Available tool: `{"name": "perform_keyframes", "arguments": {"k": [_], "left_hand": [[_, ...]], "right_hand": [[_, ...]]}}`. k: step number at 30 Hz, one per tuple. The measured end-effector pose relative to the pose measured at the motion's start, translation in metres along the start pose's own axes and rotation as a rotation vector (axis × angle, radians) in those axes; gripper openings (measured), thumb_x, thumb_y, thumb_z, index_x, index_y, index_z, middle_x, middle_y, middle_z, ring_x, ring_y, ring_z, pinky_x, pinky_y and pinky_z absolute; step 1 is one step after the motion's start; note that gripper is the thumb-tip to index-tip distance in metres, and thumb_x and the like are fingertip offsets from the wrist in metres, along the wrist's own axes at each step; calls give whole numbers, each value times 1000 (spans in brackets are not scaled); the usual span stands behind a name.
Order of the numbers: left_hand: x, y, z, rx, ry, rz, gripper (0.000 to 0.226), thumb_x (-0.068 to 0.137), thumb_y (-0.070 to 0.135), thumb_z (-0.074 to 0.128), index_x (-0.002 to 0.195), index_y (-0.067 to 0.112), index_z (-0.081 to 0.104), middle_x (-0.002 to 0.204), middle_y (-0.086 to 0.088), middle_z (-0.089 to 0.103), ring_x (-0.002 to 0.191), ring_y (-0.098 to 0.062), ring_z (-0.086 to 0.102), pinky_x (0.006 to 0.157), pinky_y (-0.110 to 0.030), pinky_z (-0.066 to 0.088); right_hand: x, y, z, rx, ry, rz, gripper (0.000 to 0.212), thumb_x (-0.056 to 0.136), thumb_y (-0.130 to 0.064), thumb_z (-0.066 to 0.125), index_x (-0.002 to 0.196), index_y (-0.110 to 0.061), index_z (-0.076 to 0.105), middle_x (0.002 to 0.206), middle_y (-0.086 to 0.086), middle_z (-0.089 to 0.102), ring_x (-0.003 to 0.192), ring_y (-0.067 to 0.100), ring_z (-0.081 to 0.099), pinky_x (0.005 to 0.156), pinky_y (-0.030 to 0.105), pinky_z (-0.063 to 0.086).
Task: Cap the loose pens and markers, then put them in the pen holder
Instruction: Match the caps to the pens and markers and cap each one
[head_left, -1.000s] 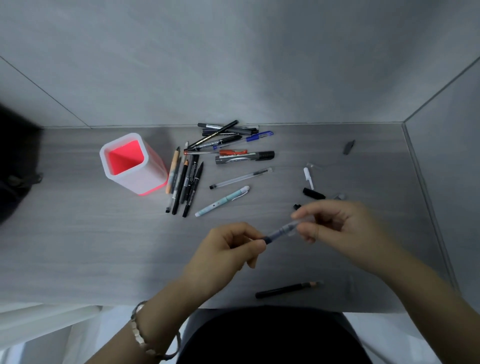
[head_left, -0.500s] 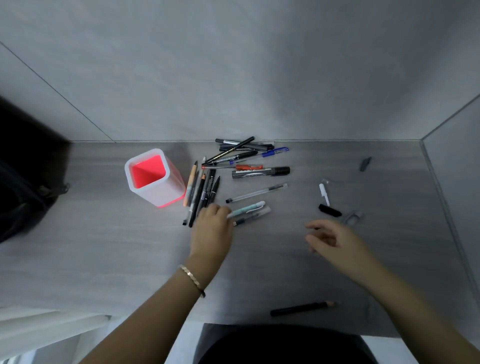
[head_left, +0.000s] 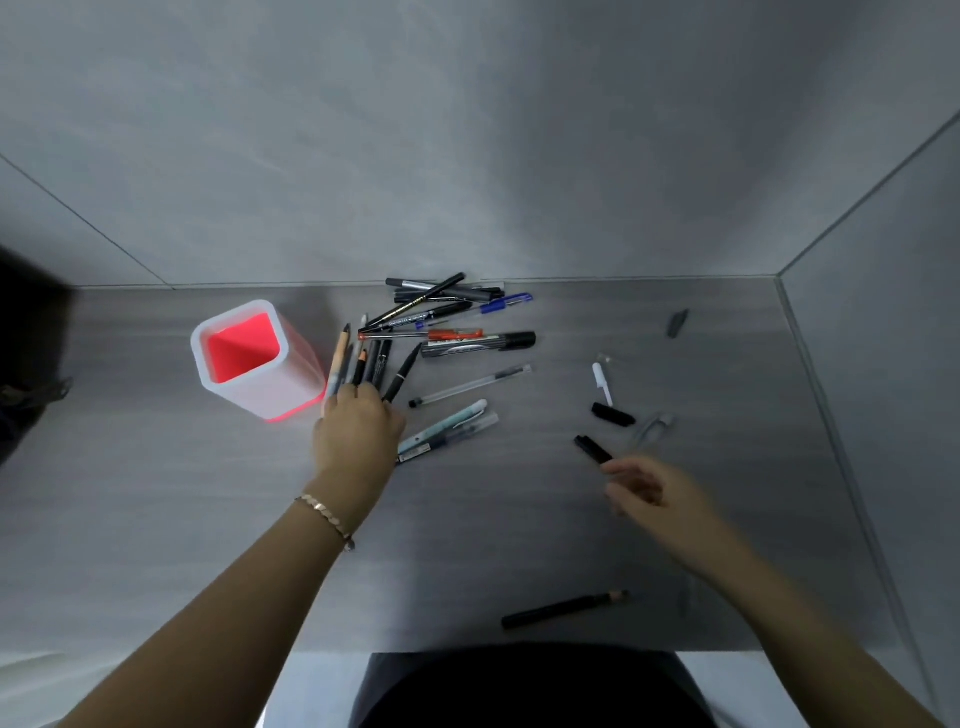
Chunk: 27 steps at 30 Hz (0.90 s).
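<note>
Our left hand (head_left: 358, 431) rests over the near ends of the pens (head_left: 370, 364) that lie just right of the pen holder (head_left: 291, 384). Its fingers bend down onto them, though we cannot tell whether they pinch one. These pens point away from us, tips far. The holder sits to the left hand's left, so we judge this the nearer hand for it. Our right hand (head_left: 649, 491), loose and empty, hovers well apart, with its fingertips just beside a black cap (head_left: 592, 449).

The grey desk (head_left: 156, 519) carries a pen holder (head_left: 291, 384), scattered pens (head_left: 478, 344), loose caps (head_left: 613, 414) and a black pencil (head_left: 561, 608).
</note>
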<state>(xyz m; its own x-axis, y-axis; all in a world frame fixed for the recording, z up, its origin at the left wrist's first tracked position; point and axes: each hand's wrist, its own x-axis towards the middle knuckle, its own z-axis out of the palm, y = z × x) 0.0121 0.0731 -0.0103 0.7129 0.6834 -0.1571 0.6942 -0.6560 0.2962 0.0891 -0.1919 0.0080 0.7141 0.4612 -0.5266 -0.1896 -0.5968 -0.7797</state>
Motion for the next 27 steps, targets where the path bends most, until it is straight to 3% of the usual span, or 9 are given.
{"name": "perform_keyframes", "arguments": {"k": [3, 7, 12, 15, 17, 21, 25, 27], "left_hand": [[-27, 20, -15, -301, -102, 39, 8, 90, 10, 45, 84, 7, 40, 66, -14, 52, 64, -36, 49, 51, -36, 29], [-74, 38, -25, -456, -285, 127, 10, 94, 15, 40, 84, 17, 41, 53, -2, 40, 46, -17, 37, 46, -30, 23], [-95, 35, -5, -590, -400, 77, 13, 91, 23, 48, 81, 31, 50, 55, -5, 43, 52, -21, 42, 54, -36, 36], [-99, 36, -6, -594, -415, 55, 17, 90, 21, 52, 78, 32, 52, 65, -21, 54, 54, -23, 45, 55, -34, 36], [-100, 37, -10, -593, -412, 52, 18, 89, 21, 53, 76, 34, 52, 73, -22, 61, 59, -28, 51, 56, -32, 37], [-99, 35, -16, -622, -393, 47, 12, 88, 22, 55, 81, 32, 57, 69, -16, 61, 49, -13, 42, 52, -29, 36], [-100, 34, -21, -678, -368, 43, 16, 85, 22, 59, 78, 36, 59, 59, 2, 55, 43, -8, 40, 47, -24, 35], [-102, 35, -24, -675, -358, 59, 17, 84, 23, 61, 76, 39, 60, 55, 6, 54, 44, -7, 42, 45, -17, 34]], "right_hand": [[1, 7, -10, -41, 38, 16, 16, 85, -5, 55, 93, -19, 57, 85, 10, 59, 83, 26, 57, 77, 32, 46], [10, 15, -24, -138, 109, 30, 20, 85, -4, 55, 105, -1, 58, 93, 14, 59, 86, 22, 54, 78, 28, 41], [37, 11, -32, -343, 231, -58, 20, 84, -6, 56, 103, 0, 61, 95, 15, 65, 88, 31, 60, 79, 34, 45], [56, 3, -27, -575, 283, -149, 21, 84, -12, 57, 103, -6, 64, 102, 19, 64, 94, 33, 58, 81, 37, 45], [66, -3, -20, -701, 279, -162, 24, 85, -16, 57, 106, -7, 62, 107, 17, 59, 101, 33, 54, 82, 36, 42], [77, 0, -11, -805, 258, -126, 29, 86, -20, 56, 110, -5, 58, 113, 16, 54, 105, 33, 51, 87, 38, 41], [63, -6, -13, -658, 303, -217, 26, 88, -16, 51, 108, -2, 59, 101, 16, 59, 91, 32, 57, 80, 36, 44], [42, -18, -16, -424, 235, -291, 22, 88, -13, 51, 105, -7, 62, 84, 1, 60, 75, 14, 57, 69, 18, 42]]}}
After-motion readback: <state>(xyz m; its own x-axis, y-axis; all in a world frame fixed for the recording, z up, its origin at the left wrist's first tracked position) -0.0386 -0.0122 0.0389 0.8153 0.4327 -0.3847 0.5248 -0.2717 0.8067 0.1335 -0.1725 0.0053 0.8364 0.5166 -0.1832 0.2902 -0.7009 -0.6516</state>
